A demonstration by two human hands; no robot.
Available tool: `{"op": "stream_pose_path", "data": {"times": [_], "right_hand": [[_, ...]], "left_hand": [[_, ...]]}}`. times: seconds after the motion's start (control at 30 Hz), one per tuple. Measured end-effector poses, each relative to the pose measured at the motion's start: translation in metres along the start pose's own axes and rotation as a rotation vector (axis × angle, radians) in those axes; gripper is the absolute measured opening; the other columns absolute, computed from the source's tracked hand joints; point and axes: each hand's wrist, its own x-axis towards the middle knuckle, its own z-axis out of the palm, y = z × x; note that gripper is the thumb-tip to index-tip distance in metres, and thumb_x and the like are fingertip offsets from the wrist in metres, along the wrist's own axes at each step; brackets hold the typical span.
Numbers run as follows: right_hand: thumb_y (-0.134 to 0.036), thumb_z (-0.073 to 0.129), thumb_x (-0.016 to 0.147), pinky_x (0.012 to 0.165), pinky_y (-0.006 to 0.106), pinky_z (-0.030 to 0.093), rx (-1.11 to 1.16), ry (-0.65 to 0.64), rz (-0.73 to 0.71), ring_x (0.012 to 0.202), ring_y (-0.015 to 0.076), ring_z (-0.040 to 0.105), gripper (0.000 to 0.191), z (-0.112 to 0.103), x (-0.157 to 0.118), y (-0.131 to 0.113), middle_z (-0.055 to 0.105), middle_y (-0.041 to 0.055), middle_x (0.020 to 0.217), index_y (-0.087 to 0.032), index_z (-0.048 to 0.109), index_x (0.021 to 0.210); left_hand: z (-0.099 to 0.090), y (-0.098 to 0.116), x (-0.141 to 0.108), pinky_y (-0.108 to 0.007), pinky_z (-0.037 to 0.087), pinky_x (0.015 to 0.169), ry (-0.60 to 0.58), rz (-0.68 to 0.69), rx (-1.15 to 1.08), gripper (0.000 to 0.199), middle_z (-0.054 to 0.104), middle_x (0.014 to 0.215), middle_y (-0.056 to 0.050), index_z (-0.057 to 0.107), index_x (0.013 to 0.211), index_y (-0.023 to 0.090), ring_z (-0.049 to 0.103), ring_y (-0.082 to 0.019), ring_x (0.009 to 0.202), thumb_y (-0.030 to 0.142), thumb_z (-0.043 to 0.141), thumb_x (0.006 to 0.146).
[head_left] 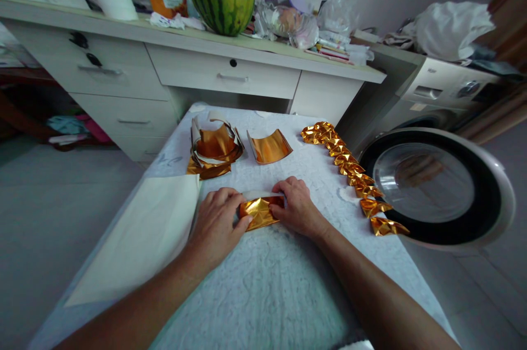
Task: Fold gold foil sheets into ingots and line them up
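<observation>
A gold foil paper (pixel 260 210) with a pale back edge lies on the table between my two hands. My left hand (pixel 220 221) grips its left end, the thumb on the near edge. At its right end my right hand (pixel 297 206) is closed on it, thumb on the gold face and fingers over the far edge. Beyond them sits a curled stack of gold sheets (pixel 214 144), with a single curved gold sheet (pixel 272 147) to its right. A row of folded gold pieces (pixel 349 169) runs down the table's right side.
A large off-white sheet (pixel 144 235) covers the left of the cloth-covered table (pixel 263 295). Behind stands a white desk (pixel 230 78) bearing a cut watermelon (pixel 220 4) and plastic bags. The open round washing machine door (pixel 436 185) is by the table's right edge.
</observation>
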Motion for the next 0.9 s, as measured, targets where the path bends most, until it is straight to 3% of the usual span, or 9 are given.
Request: {"op": "stream_pose_path", "data": {"times": [0.17,0.27,0.4,0.5,0.57,0.73,0.9], "right_hand": [[-0.012,0.065,0.071,0.082,0.034,0.038,0.152,0.043,-0.109,0.090,0.0204,0.049,0.018,-0.001,-0.001,0.003,0.057,0.0044,0.093,-0.019,0.057,0.086],[-0.011,0.062,0.072,0.072,0.029,0.039,0.311,-0.003,-0.094,0.078,0.0164,0.051,0.019,-0.001,-0.002,0.006,0.057,-0.0004,0.082,-0.020,0.053,0.087],[-0.016,0.063,0.076,0.061,0.024,0.039,0.669,-0.107,-0.014,0.065,0.0125,0.051,0.028,-0.003,-0.005,0.005,0.055,-0.0050,0.075,-0.023,0.050,0.101],[-0.025,0.070,0.075,0.060,0.023,0.040,1.007,-0.186,0.033,0.067,0.0116,0.052,0.044,-0.007,-0.006,0.005,0.056,-0.0048,0.079,-0.024,0.047,0.113],[-0.030,0.076,0.072,0.062,0.022,0.040,1.129,-0.222,0.051,0.068,0.0110,0.053,0.044,-0.009,-0.006,0.006,0.057,-0.0041,0.080,-0.022,0.052,0.107],[-0.040,0.079,0.070,0.061,0.022,0.038,1.146,-0.269,0.056,0.063,0.0090,0.048,0.030,-0.014,-0.006,0.008,0.055,-0.0042,0.068,-0.016,0.062,0.076],[-0.043,0.076,0.074,0.069,0.025,0.042,1.122,-0.237,0.057,0.070,0.0117,0.054,0.030,-0.014,-0.008,0.009,0.062,-0.0017,0.075,-0.016,0.069,0.085]], "left_hand": [[0.005,-0.002,-0.001,-0.045,0.040,0.100,0.093,-0.012,-0.147,0.055,0.057,0.124,-0.012,0.048,0.124,0.017,0.051,-0.029,0.117,0.018,0.069,0.073],[0.005,-0.001,-0.001,-0.043,0.041,0.100,0.080,-0.061,-0.274,0.069,0.060,0.121,-0.010,0.038,0.135,0.019,0.055,-0.027,0.114,0.015,0.068,0.073],[-0.004,0.006,0.000,-0.035,0.047,0.083,0.020,-0.187,-0.435,0.056,0.065,0.092,-0.001,0.043,0.132,0.025,0.063,-0.021,0.087,0.018,0.060,0.079],[-0.010,0.008,0.001,-0.030,0.047,0.073,-0.023,-0.219,-0.590,0.045,0.066,0.087,0.002,0.047,0.127,0.026,0.063,-0.017,0.077,0.023,0.057,0.083],[-0.010,0.006,0.001,-0.028,0.047,0.071,-0.026,-0.223,-0.642,0.038,0.067,0.090,0.002,0.051,0.121,0.026,0.063,-0.016,0.078,0.026,0.058,0.084],[-0.010,0.004,0.000,-0.027,0.047,0.071,-0.029,-0.208,-0.661,0.024,0.066,0.088,0.001,0.059,0.107,0.022,0.063,-0.017,0.081,0.031,0.059,0.085],[-0.013,0.007,-0.002,-0.026,0.046,0.066,-0.035,-0.191,-0.598,0.025,0.064,0.084,0.002,0.060,0.107,0.023,0.062,-0.017,0.076,0.038,0.057,0.087]]}}
